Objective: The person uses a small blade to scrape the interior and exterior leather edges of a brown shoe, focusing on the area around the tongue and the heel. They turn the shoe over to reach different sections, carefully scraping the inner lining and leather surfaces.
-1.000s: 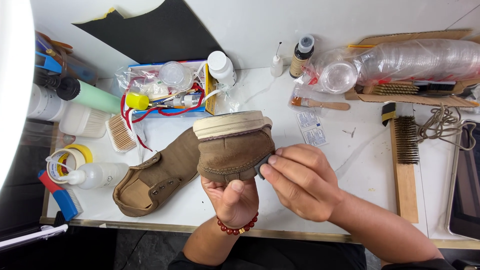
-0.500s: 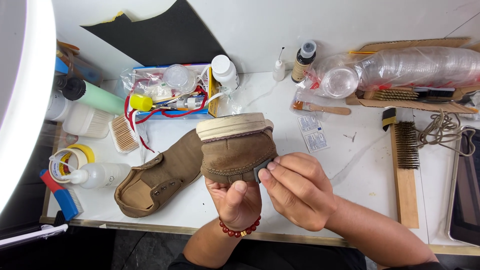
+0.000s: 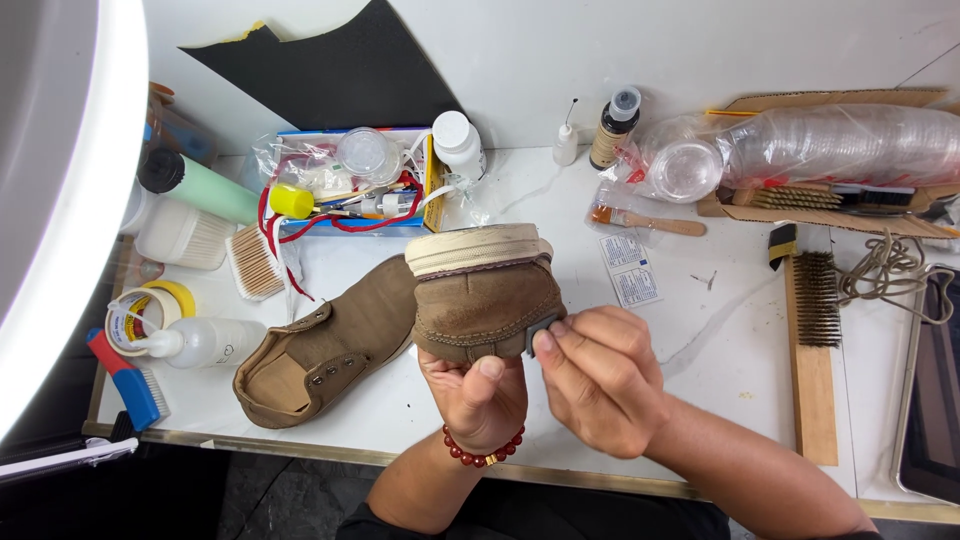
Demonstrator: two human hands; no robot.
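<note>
- The white surface [image 3: 500, 190] is crowded, so keep your work over the bare front edge.
- Your left hand [image 3: 478, 395] is clamped from below on the brown suede shoe [image 3: 485, 300], held up off the surface with its pale sole facing away from you; keep the thumb firm so it cannot twist.
- Your right hand [image 3: 600, 375] pinches a small grey block [image 3: 537, 335] against the shoe's side; judging by that grip, short, light strokes one way suit suede best.
- Its mate, the second shoe [image 3: 325, 350], lies just left, near the white squeeze bottle [image 3: 205, 342]; avoid knocking either.
- The wire brush [image 3: 815, 330] sits well to your right.
</note>
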